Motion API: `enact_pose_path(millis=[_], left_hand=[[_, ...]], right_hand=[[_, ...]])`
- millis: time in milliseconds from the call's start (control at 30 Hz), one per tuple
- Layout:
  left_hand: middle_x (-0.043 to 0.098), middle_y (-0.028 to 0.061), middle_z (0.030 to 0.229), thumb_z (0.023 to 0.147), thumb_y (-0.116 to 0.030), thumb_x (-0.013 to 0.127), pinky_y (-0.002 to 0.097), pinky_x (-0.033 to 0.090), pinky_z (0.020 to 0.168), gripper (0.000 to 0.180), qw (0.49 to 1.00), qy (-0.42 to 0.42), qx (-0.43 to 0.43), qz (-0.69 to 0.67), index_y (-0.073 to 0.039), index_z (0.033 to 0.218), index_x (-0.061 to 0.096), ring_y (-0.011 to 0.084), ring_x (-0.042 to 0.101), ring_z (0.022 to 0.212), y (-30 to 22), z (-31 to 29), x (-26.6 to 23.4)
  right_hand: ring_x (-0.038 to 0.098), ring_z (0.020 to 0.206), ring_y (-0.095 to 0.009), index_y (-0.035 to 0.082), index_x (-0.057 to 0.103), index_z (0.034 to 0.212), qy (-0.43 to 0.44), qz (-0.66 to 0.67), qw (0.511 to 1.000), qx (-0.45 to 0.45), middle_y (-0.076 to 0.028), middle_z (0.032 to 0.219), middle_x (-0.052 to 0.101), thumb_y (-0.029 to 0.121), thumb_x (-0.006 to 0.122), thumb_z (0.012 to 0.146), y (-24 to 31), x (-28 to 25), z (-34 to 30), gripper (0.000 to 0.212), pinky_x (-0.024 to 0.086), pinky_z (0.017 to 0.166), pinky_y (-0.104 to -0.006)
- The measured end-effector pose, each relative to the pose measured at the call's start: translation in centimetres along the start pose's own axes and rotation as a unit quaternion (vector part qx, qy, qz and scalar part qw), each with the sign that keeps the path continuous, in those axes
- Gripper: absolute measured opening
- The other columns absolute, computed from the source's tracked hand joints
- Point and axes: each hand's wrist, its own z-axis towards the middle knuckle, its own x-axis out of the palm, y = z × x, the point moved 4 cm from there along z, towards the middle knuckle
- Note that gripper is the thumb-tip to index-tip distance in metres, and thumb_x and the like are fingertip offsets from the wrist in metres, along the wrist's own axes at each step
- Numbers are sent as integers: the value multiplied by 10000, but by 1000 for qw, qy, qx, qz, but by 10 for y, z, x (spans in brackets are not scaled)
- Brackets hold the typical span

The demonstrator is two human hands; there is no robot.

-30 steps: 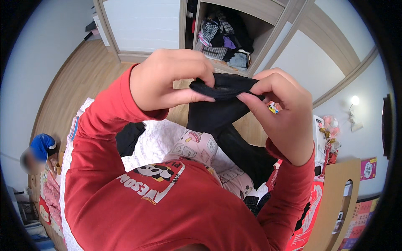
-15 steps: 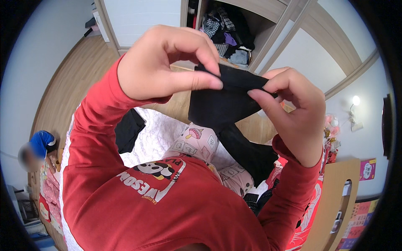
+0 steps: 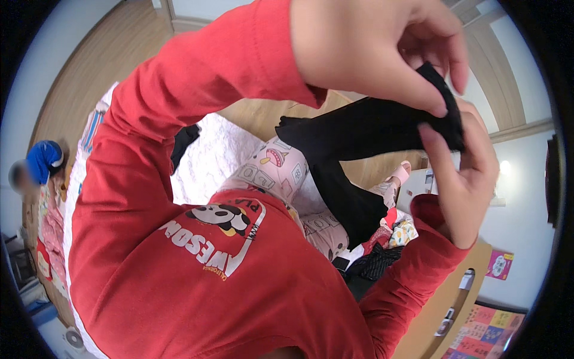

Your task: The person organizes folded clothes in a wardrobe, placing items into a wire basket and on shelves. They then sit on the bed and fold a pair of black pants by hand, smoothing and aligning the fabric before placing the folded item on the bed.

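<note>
A black garment [image 3: 371,127] of thin, plain cloth hangs in front of me, held up at its right end. One long part stretches left from my hands, and another long part drapes down across my right thigh. Whether it is trousers or a top I cannot make out. My left hand [image 3: 382,45] has crossed to the upper right, its thumb and fingers pinching the cloth's upper edge. Just below, my right hand [image 3: 463,170] grips the same end between thumb and fingers. The two thumbs nearly meet.
I sit on a bed with a whitish patterned cover [image 3: 212,143]; another black cloth [image 3: 185,142] lies there to my left. Dark striped cloth [image 3: 382,263] and colourful fabric are at my right, beside a wooden headboard [image 3: 472,269]. A person in blue [image 3: 45,160] is at far left.
Both hands have moved right with the black garment, the left one also upward, ending close together at one end of it. The view has shifted, so the open wardrobe is out of sight.
</note>
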Motion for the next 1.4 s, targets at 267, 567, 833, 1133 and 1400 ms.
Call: enact_pose_path(millis=[267, 567, 833, 1133, 1400], left_hand=[[540, 55, 1007, 548, -90, 822, 222, 429, 818, 770, 991, 77, -31, -109, -60, 1211, 432, 124, 526, 918, 68, -38, 18], [485, 132, 1179, 539, -95, 722, 400, 354, 934, 588, 941, 61, -251, 220, -88, 1084, 501, 317, 437, 1123, 263, -310, 91], [528, 114, 1116, 625, -26, 654, 389, 403, 870, 350, 950, -21, -218, 221, -80, 951, 537, 325, 493, 1056, 301, -328, 96], [534, 149, 1133, 669, 16, 600, 435, 376, 957, 225, 968, 167, -155, 107, -32, 795, 421, 349, 435, 1154, 249, -330, 76], [584, 128, 1051, 730, 59, 517, 351, 421, 888, 230, 941, 88, -324, -43, -14, 948, 539, 267, 541, 1025, 273, -347, 83]], right_hand=[[527, 718, -126, -37, 569, 866, -24, 145, 976, 161, -56, 800, 578, 63, 648, 673, -11, -12, -24, 231, 402, 688, -238], [584, 629, -318, -32, 517, 769, 429, 564, 705, -37, -276, 871, 585, 101, 531, 817, -9, 51, -68, 142, 488, 546, -329], [555, 681, -308, -74, 518, 871, 357, 548, 753, -72, -293, 1025, 540, 83, 478, 858, 10, 67, -92, 163, 471, 560, -345], [579, 651, -242, -6, 536, 898, 372, 591, 715, -22, -285, 1058, 546, 65, 517, 834, 8, 50, -93, 98, 467, 542, -268], [586, 642, -200, -4, 558, 865, 222, 443, 869, 18, -214, 957, 604, 118, 489, 851, -89, -19, -74, 141, 473, 542, -279]])
